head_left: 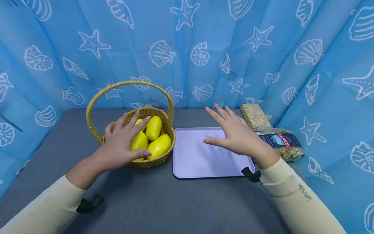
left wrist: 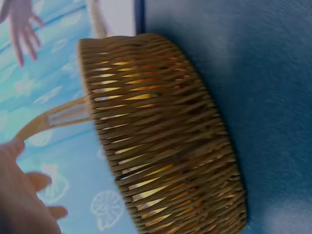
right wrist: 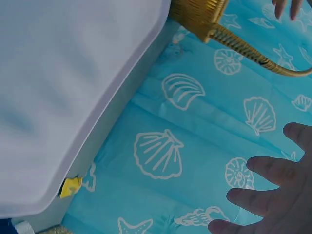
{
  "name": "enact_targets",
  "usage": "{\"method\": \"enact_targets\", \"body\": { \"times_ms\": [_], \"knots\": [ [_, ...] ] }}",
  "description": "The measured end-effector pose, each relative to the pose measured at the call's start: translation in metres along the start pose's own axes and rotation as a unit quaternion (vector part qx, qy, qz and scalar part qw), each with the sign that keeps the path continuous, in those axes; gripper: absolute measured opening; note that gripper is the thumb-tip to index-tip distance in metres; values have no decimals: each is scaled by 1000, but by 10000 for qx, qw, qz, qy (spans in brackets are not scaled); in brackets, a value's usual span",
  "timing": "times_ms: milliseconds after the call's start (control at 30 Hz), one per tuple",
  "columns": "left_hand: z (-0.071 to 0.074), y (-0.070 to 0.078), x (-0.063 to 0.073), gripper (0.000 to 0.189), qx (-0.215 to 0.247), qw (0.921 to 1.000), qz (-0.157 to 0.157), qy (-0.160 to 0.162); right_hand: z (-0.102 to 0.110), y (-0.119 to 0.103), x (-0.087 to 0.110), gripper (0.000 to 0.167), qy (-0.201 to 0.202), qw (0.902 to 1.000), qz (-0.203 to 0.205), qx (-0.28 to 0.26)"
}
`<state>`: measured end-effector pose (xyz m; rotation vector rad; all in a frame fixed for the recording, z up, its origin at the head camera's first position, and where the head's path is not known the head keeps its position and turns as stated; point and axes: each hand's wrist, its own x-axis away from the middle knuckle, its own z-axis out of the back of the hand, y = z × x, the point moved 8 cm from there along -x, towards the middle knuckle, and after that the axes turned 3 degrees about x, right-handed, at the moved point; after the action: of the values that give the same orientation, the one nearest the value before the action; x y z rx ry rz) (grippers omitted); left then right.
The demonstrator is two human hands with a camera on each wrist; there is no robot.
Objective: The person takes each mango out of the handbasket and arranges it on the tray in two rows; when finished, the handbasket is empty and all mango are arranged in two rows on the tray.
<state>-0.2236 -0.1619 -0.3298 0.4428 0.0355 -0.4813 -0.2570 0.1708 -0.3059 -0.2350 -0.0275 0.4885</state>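
Note:
My left hand point(head_left: 121, 141) is spread over the left side of a wicker basket point(head_left: 156, 161), fingers straight and holding nothing. Inside the basket lie several smooth yellow fruits point(head_left: 159, 146) that look like mangoes, partly hidden by that hand in the head view. The basket's tall hoop handle point(head_left: 128, 83) arches up behind the fingers. My right hand point(head_left: 238, 135) hovers with spread fingers over the right part of a pale lilac tray point(head_left: 194, 156). In the left wrist view, the woven basket side point(left wrist: 165, 136) shows yellow through its gaps.
Right of the tray lie a bag of grain point(head_left: 254, 115) and a clear packet with a dark blue AGNESI label point(head_left: 280, 139). A small yellow piece point(right wrist: 71, 186) shows beside the tray. Blue shell-print curtains point(head_left: 187, 74) hang around the grey table point(head_left: 175, 204).

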Motion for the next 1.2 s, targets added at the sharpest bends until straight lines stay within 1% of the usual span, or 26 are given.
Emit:
{"method": "enact_targets", "body": {
  "times_ms": [67, 133, 167, 200, 233, 267, 300, 367, 400, 433, 500, 533, 600, 633, 667, 733, 767, 833, 867, 900, 933, 1000, 1067, 1133, 1167, 1200],
  "knots": [
    [9, 5, 6, 106, 490, 9980, -331, 223, 1, -2, -1, 102, 42, 9999, 40, -99],
    [21, 12, 15, 104, 1094, 9900, -729, 505, 2, -4, -1, 103, 108, 9997, 63, -190],
    [27, 15, 19, 104, 1416, 9836, -918, 644, 3, -6, -2, 103, 153, 9995, 83, -251],
    [34, 19, 23, 104, 1814, 9735, -1131, 813, 3, -7, -2, 103, 205, 9993, 107, -309],
    [42, 23, 27, 102, 2322, 9574, -1396, 998, 4, -10, -3, 104, 264, 9989, 140, -373],
    [51, 27, 31, 100, 2824, 9364, -1696, 1214, 5, -12, -3, 104, 320, 9983, 182, -443],
    [60, 31, 35, 98, 3311, 9096, -2032, 1471, 6, -14, -3, 104, 376, 9977, 227, -518],
    [78, 36, 42, 95, 4158, 8447, -2703, 2014, 6, -20, -4, 106, 466, 9960, 351, -669],
    [86, 37, 45, 94, 4533, 8067, -3024, 2286, 6, -22, -4, 107, 495, 9951, 420, -747],
    [93, 37, 50, 93, 4713, 7782, -3263, 2565, 5, -24, -4, 108, 522, 9939, 495, -834],
    [107, 33, 58, 94, 4862, 7364, -3461, 3187, 5, -29, -5, 111, 588, 9910, 654, -1013],
    [111, 30, 61, 96, 4940, 7222, -3404, 3443, 5, -31, -5, 112, 620, 9890, 746, -1115],
    [119, 19, 66, 98, 5108, 7020, -3093, 3880, 4, -37, -6, 113, 661, 9836, 947, -1384],
    [121, 11, 68, 99, 5161, 6966, -2908, 4047, 4, -40, -6, 114, 673, 9806, 1043, -1516],
    [122, 2, 69, 100, 5296, 6857, -2740, 4175, 3, -43, -7, 114, 674, 9774, 1140, -1646],
    [119, -17, 68, 100, 5548, 6699, -2414, 4302, 1, -49, -8, 114, 628, 9703, 1329, -1920],
    [116, -28, 67, 101, 5628, 6654, -2277, 4344, -2, -53, -10, 114, 578, 9665, 1419, -2058],
    [107, -52, 65, 82, 5808, 6541, -2026, 4402, -7, -59, -12, 113, 476, 9594, 1584, -2284],
    [101, -64, 64, 77, 5857, 6517, -1895, 4431, -10, -63, -14, 113, 404, 9555, 1654, -2407],
    [95, -73, 63, 78, 5903, 6516, -1822, 4401, -14, -66, -15, 113, 332, 9521, 1712, -2512],
    [89, -83, 61, 78, 5942, 6557, -1748, 4318, -17, -69, -16, 112, 272, 9487, 1768, -2608],
    [75, -98, 57, 84, 6066, 6693, -1644, 3963, -24, -74, -19, 111, 175, 9435, 1839, -2750],
    [58, -111, 52, 83, 6276, 6821, -1565, 3412, -29, -78, -22, 111, 106, 9397, 1860, -2868],
    [38, -124, 46, 89, 6459, 6970, -1289, 2835, -34, -81, -25, 108, 78, 9372, 1887, -2933],
    [27, -131, 44, 94, 6562, 6996, -1125, 2594, -37, -83, -27, 107, 52, 9364, 1893, -2953],
    [17, -137, 42, 100, 6682, 6983, -918, 2397, -39, -85, -29, 106, 29, 9352, 1911, -2980]
  ]
}}
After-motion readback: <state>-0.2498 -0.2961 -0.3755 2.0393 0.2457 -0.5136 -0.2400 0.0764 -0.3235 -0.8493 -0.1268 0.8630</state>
